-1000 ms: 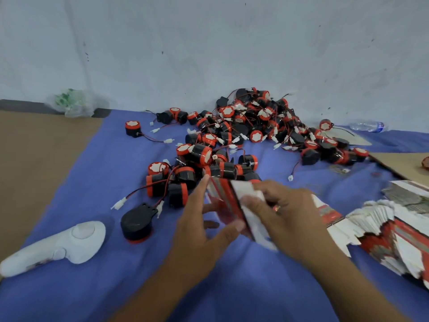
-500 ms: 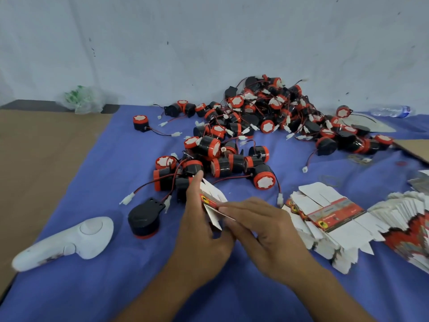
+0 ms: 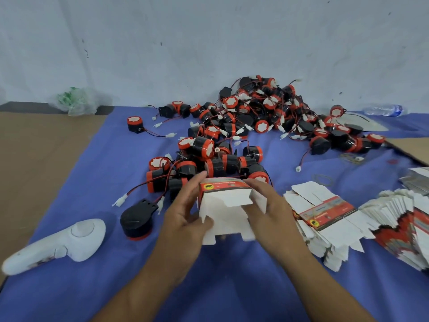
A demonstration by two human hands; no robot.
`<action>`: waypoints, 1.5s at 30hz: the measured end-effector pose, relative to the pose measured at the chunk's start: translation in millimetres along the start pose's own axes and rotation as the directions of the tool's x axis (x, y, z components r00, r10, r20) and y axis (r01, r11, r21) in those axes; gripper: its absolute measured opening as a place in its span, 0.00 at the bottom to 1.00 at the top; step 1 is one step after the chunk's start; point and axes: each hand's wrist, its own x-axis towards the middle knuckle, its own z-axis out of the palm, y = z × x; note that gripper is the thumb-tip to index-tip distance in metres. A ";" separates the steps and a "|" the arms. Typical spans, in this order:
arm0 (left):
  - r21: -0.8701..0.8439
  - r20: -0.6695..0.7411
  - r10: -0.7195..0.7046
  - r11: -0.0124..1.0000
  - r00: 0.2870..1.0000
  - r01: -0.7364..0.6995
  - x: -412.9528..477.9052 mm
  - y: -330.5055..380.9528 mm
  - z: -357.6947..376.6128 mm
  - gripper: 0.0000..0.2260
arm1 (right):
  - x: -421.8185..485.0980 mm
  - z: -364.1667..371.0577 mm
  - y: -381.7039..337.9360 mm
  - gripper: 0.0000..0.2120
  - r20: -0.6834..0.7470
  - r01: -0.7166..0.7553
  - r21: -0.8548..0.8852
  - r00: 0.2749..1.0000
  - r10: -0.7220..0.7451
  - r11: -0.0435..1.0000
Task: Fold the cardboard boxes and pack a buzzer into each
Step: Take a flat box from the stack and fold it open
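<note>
Close together — left hand [image 3: 183, 219] and right hand [image 3: 274, 212] both grip the box [image 3: 225, 205]

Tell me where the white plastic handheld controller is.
Head view, lower left: the white plastic handheld controller lies on the blue cloth, left of the black round buzzer and the left hand.

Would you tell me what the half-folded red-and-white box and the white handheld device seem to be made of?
The half-folded red-and-white box looks like thin cardboard: matte white inside, printed outside, creased flaps. The white handheld device looks like smooth moulded plastic, faintly glossy.
</note>
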 end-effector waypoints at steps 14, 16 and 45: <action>-0.011 0.330 -0.165 0.984 0.930 0.179 5.0 2.7 -17.0 0.27 | 0.6 -10.1 10.6 0.20 0.325 -0.138 0.375 0.946 0.009 0.917; -0.017 0.256 -0.150 0.987 0.955 0.160 4.7 0.6 -15.7 0.23 | -2.4 -8.7 10.4 0.26 0.396 -0.128 0.357 0.918 -0.026 0.925; 0.067 0.112 -0.190 0.981 0.975 0.184 -0.7 10.5 -8.9 0.23 | 2.1 4.3 17.0 0.20 0.311 0.082 0.230 0.938 -0.154 0.970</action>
